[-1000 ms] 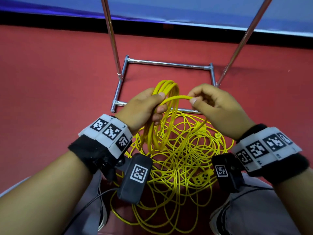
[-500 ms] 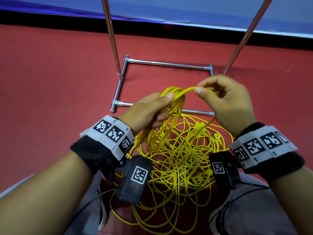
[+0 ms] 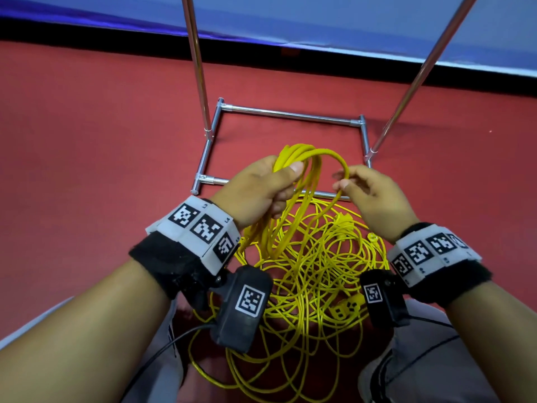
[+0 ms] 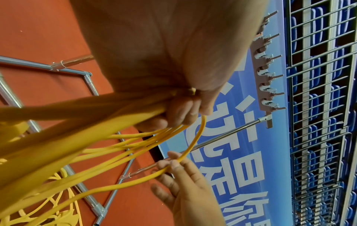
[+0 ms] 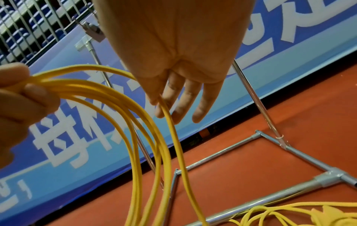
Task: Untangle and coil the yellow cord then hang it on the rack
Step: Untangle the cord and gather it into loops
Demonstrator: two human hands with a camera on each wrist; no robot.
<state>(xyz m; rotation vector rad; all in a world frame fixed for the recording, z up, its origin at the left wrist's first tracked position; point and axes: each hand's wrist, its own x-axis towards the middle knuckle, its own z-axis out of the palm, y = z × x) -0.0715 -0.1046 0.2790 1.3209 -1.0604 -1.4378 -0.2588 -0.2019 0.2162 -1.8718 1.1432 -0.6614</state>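
Note:
The yellow cord (image 3: 313, 274) lies in a loose tangle on the red floor between my knees, its plug block (image 3: 347, 309) at the right of the heap. My left hand (image 3: 286, 184) grips several gathered loops (image 3: 293, 152) of it, thumb pressed on top; the left wrist view shows the same bundle (image 4: 115, 110) in its fist (image 4: 179, 116). One strand (image 3: 334, 158) arches from that bundle to my right hand (image 3: 344, 181), pinched between thumb and forefinger (image 4: 173, 163) with the other fingers (image 5: 199, 107) straight. The chrome rack base (image 3: 290, 113) stands just beyond.
Two rack uprights (image 3: 197, 62) (image 3: 421, 77) rise from the base toward me. A hook bar (image 4: 264, 68) tops the rack. Behind it are a blue banner wall (image 3: 319, 21) and wire fencing (image 4: 318, 107). My grey trouser legs (image 3: 430, 359) flank the tangle.
My right hand laid a fresh loop into the left hand's bundle, then slid a little down and right along the strand. The left thumb now clamps that loop.

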